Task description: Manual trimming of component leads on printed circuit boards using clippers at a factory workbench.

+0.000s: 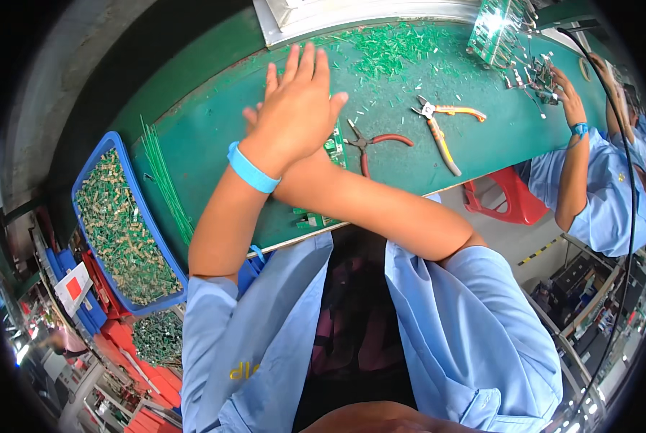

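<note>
My left hand (294,108), with a blue band at the wrist, lies palm down with its fingers stretched out and thumb apart. It crosses over my right hand (250,115), which is mostly hidden beneath; only a bit of a finger shows at the left. The forearms cross above the green worktop (214,151). Partly covered by the arms are green circuit board pieces (335,148). To the right lie pliers with dark red handles (366,141) and, farther right, cutting pliers with orange-yellow handles (438,126). Neither hand touches these tools.
A blue bin (132,187) of small green-and-tan board pieces stands left, beside long thin green strips (165,180). Green scraps (395,50) are scattered at the back. Far right, a co-worker's hand (569,101) touches wired parts near a propped circuit board (490,32). A red stool (510,198) stands right.
</note>
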A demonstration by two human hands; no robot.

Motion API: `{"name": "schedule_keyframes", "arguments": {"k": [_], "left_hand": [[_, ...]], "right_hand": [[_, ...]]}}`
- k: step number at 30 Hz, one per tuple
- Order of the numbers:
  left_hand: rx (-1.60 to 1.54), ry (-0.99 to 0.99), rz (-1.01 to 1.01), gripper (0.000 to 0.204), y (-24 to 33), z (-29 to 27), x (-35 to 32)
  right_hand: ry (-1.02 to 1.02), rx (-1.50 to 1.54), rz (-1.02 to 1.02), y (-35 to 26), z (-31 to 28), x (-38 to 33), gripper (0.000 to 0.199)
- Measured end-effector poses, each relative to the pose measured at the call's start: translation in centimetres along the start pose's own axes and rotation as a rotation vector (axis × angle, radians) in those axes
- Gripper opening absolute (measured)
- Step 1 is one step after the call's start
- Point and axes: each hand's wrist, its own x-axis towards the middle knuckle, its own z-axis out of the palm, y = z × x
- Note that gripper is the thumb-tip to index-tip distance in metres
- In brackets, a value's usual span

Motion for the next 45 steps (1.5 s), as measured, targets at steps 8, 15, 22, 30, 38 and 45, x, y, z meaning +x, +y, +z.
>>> {"name": "schedule_keyframes", "arguments": {"k": [8, 15, 22, 30, 38, 45], "left_hand": [[-0.161, -0.064, 0.125, 0.121, -3.1, 1.4, -1.8], [-0.255, -0.049, 0.162, 0.138, -5.3, 0.5, -4.5], [-0.283, -0.048, 0.194, 0.134, -5.8, 1.1, -4.8], [-0.316, 0.135, 0.136, 0.098, -4.0, 2.2, -6.2], [-0.355, 0.327, 0.058, 0.08, -2.0, 3.7, -5.8], [-0.326, 0.362, -0.034, 0.075, -0.7, 3.9, -5.8]], "right_hand": [[-0.622, 0.362, -0.502, -1.4, -8.4, 0.0, 0.027], [-0.331, 0.107, 0.386, 7.1, -16.0, -1.1, 0.028], [-0.49, -0.287, 0.119, 5.2, -15.1, -4.4, 0.048], [-0.641, -0.125, 0.405, 10.6, -15.5, -4.2, 0.047], [-0.786, 0.327, 0.74, 14.9, -16.0, 4.4, 0.029], [-0.968, 0.312, 0.783, 16.4, -15.0, 8.3, 0.034]]}}
